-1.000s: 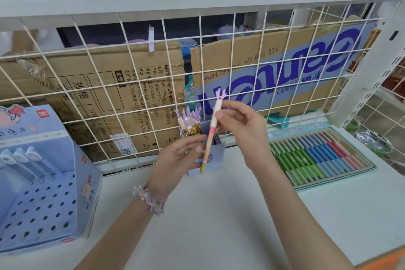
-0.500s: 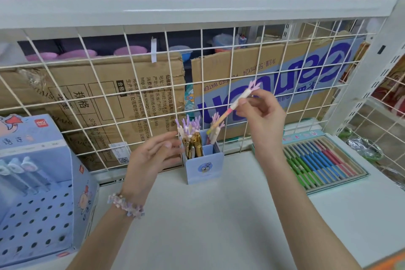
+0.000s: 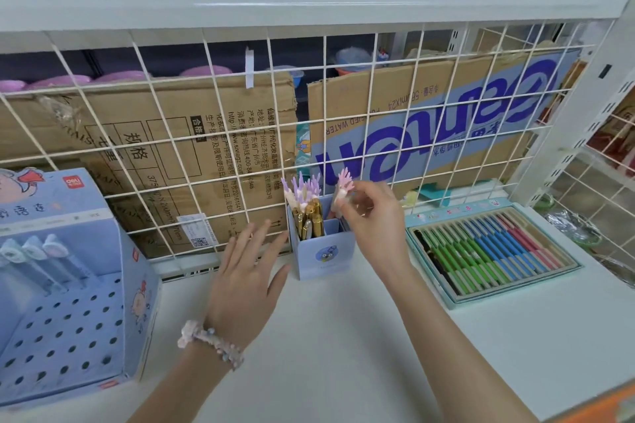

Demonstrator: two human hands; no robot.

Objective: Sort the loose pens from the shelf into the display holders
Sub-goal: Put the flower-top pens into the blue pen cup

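**Mia:** What is the biggest thing here?

**Ben:** The white shelf (image 3: 343, 336). Behind it is a white wire grid (image 3: 343, 96), and brown cardboard boxes (image 3: 165, 148) stand behind the grid.

**Mia:** And the next biggest?

**Ben:** A big blue display box (image 3: 68, 302) on the left, full of little round holes. A few pale pens stand in its back rows. On the right lies a flat tray of pens (image 3: 488, 251) in green, blue and pink rows.

**Mia:** What sits in the middle?

**Ben:** A small blue holder (image 3: 324, 257) (it has a tiny bird face on the front). Gold pens with purple tops (image 3: 304, 197) stand in its left part.

**Mia:** What are the hands doing?

**Ben:** The left hand (image 3: 247, 275) is just beside the holder, fingers straight and spread, holding nothing. The right hand (image 3: 374, 220) is over the holder's right part. Its fingers pinch a pink-topped pen (image 3: 343, 187) that stands nearly upright, with its low end down inside the holder.
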